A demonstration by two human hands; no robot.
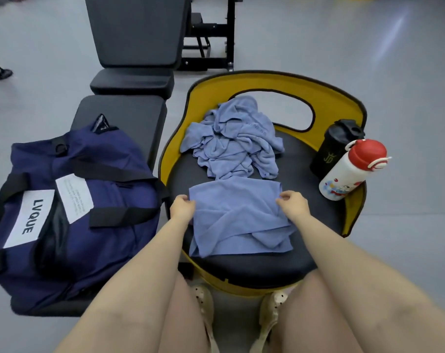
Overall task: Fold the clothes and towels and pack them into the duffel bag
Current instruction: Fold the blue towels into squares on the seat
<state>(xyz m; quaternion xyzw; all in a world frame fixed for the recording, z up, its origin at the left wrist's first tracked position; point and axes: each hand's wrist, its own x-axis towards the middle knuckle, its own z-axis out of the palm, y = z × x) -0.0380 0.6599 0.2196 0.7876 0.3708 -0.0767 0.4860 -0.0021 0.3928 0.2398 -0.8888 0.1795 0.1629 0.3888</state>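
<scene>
1. Both hands are working the folded blue towel on the black seat — left hand pinching its left edge, right hand pinching the right.
2. Beyond it, a crumpled blue towel is lying loose.
3. The navy duffel bag is sitting on the bench at left — contents hidden.
4. Two capped bottles — white and black — are standing at the seat's right.

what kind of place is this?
Probably a gym: a padded weight bench with a black metal frame behind it on a grey floor, plus two bottles beside the towels.
</scene>
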